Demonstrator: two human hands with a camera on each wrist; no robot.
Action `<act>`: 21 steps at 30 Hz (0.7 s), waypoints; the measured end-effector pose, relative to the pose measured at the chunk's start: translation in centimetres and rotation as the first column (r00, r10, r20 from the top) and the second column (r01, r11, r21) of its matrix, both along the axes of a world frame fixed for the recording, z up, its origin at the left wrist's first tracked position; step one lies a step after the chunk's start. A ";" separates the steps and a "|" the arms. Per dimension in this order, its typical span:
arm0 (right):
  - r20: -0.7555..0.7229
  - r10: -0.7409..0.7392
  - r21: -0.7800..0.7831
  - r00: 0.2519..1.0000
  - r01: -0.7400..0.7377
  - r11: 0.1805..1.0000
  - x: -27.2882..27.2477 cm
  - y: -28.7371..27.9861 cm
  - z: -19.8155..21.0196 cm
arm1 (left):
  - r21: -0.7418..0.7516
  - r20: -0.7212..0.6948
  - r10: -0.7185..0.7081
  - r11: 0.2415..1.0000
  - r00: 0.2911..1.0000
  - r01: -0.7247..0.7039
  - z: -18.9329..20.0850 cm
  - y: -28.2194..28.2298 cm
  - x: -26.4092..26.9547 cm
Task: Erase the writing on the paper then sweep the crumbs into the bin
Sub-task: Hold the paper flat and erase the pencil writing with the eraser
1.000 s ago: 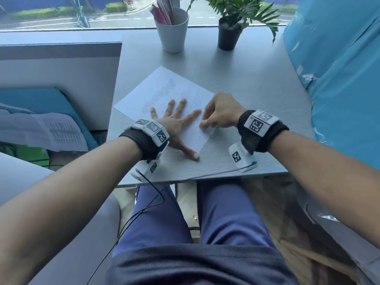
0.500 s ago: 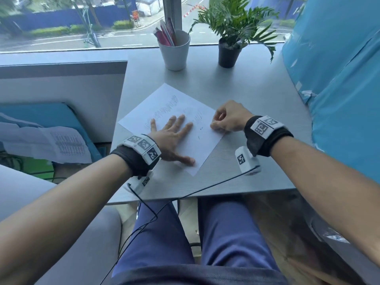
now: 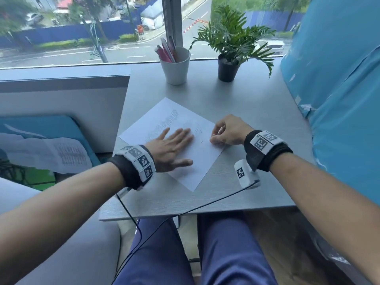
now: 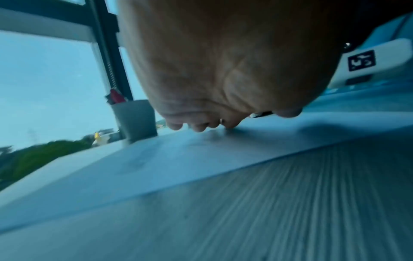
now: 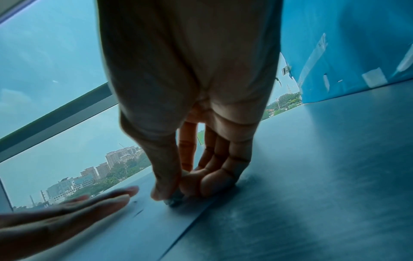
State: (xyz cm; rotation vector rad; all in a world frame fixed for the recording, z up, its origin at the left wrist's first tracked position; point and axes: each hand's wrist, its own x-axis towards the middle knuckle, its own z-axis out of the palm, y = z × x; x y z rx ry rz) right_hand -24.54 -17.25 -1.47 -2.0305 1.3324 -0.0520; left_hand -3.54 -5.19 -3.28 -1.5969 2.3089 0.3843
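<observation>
A white sheet of paper [image 3: 197,159] with faint pencil lines lies slanted on the grey desk [image 3: 246,112]. My left hand [image 3: 174,145] lies flat on the paper, fingers straight and close together, thumb out to the side. My right hand [image 3: 222,134] rests at the paper's right edge, fingers curled, pinching a small eraser [image 5: 175,200] against the sheet. In the right wrist view the eraser's worn grey tip shows under the thumb, with short dark marks [image 5: 138,211] just left of it. No bin shows in any view.
A white cup of pens [image 3: 175,65] and a small potted plant [image 3: 230,56] stand at the desk's far edge by the window. A blue padded wall [image 3: 339,89] borders the right side. A grey partition [image 3: 61,103] stands on the left.
My left hand's fingers have drawn together from a spread pose. My right hand has moved right to the paper's edge, and the head view has tilted upward.
</observation>
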 end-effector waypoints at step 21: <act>0.008 -0.051 -0.087 0.999 0.051 0.995 -1.6 -1.4 0.3 | 0.028 -0.121 0.174 0.985 0.977 -0.172 -1.5 -4.6 -0.7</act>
